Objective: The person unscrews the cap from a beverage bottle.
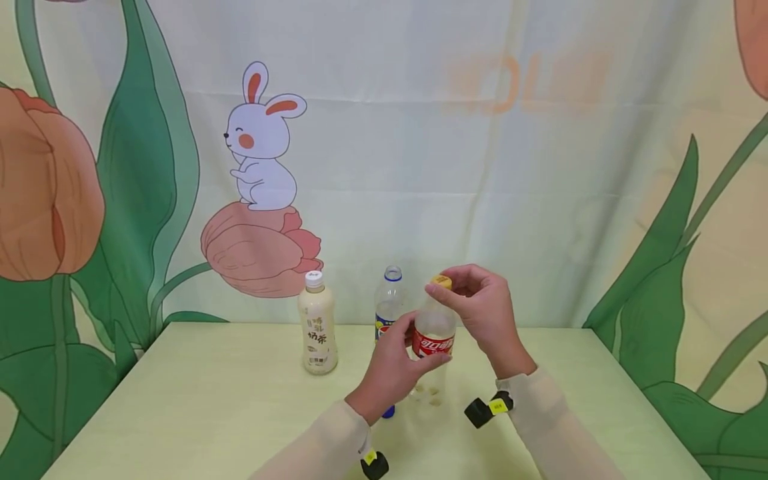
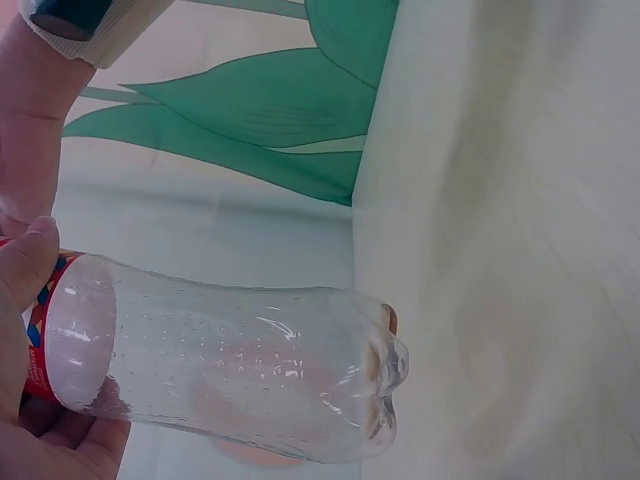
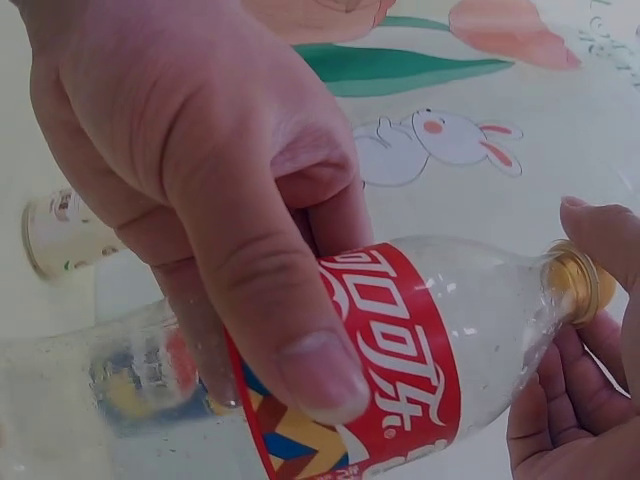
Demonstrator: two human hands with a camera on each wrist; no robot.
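Observation:
My left hand (image 1: 390,363) grips a clear plastic cola bottle (image 1: 435,344) round its red label, thumb across the front. The bottle stands upright in the grip, and its see-through lower half (image 2: 240,350) shows no drink inside. At its neck, the thumb and fingers of my right hand (image 1: 487,310) pinch a yellow screw cap (image 3: 578,285), which sits on the mouth. Just behind my left hand is a clear bottle (image 1: 393,293) with a blue label and an uncapped mouth; my hand hides part of it. A blue cap (image 1: 389,412) lies by my left wrist.
To the left, a cream-coloured milk tea bottle (image 1: 318,327) with a white cap stands on the pale table (image 1: 198,400). Behind the table hangs a cloth backdrop (image 1: 384,153) printed with tulips and a rabbit.

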